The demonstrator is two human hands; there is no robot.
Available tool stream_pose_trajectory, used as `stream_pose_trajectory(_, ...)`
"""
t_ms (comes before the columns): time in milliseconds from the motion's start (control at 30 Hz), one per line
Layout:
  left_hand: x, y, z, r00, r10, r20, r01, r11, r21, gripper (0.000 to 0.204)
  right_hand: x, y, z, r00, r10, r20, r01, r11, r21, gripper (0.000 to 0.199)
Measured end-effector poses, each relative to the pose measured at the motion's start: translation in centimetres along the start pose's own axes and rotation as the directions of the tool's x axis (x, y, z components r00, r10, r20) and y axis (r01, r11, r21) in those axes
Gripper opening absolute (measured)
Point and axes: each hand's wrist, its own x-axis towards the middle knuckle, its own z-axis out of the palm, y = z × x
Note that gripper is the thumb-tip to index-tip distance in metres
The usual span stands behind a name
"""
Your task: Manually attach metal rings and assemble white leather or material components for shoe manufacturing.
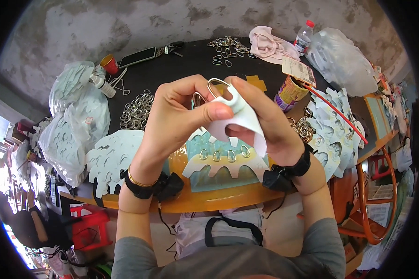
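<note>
Above the table both my hands hold a white, scalloped sheet piece (pixel 245 115), bent into a curve. My left hand (pixel 179 109) is closed on its left side, with the thumb pressed flat against the sheet. On the other side my right hand (pixel 273 125) grips the sheet, its thumb near the top edge. A metal oval ring (pixel 214 81) sticks up at that edge between the hands, and part of a second one shows by the left fingers. Below lies another white scalloped piece (pixel 226 169) with several oval rings (pixel 231 155) along its upper edge.
Piles of rings (pixel 137 110) and stacks of scalloped pieces (pixel 111 152) lie on both sides. A purple-yellow tub (pixel 291 94) with a red stick (pixel 335 113) stands at right. Behind are a phone (pixel 138 57), a pink cloth (pixel 267 44), a bottle (pixel 304 38) and plastic bags (pixel 342 60).
</note>
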Motion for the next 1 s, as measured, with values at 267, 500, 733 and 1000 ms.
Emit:
stream_pose_trajectory(267,0.1,1.2,-0.3,0.915,-0.383,0.128,0.385,0.923,0.007,0.028,1.0,-0.6,-1.7,0.953,-0.301,0.035,0.277,0.820,-0.501,0.038)
stream_pose_trajectory(500,-0.1,1.4,-0.3,0.942,-0.334,0.041,0.325,0.933,0.155,0.021,-0.1,-2.3,-1.3,0.981,-0.175,0.089,0.183,0.656,-0.732,0.024)
stream_pose_trajectory(733,-0.3,0.5,-0.4,0.987,0.022,0.158,-0.008,0.996,-0.090,0.013,0.8,-0.1,-2.1,0.965,-0.043,0.260,0.083,0.986,-0.147,0.030)
stream_pose_trajectory(1000,0.0,1.2,-1.4,0.952,-0.289,0.098,0.254,0.929,0.269,0.022,0.6,-1.6,-1.6,0.954,-0.261,0.147,0.264,0.501,-0.824,0.021)
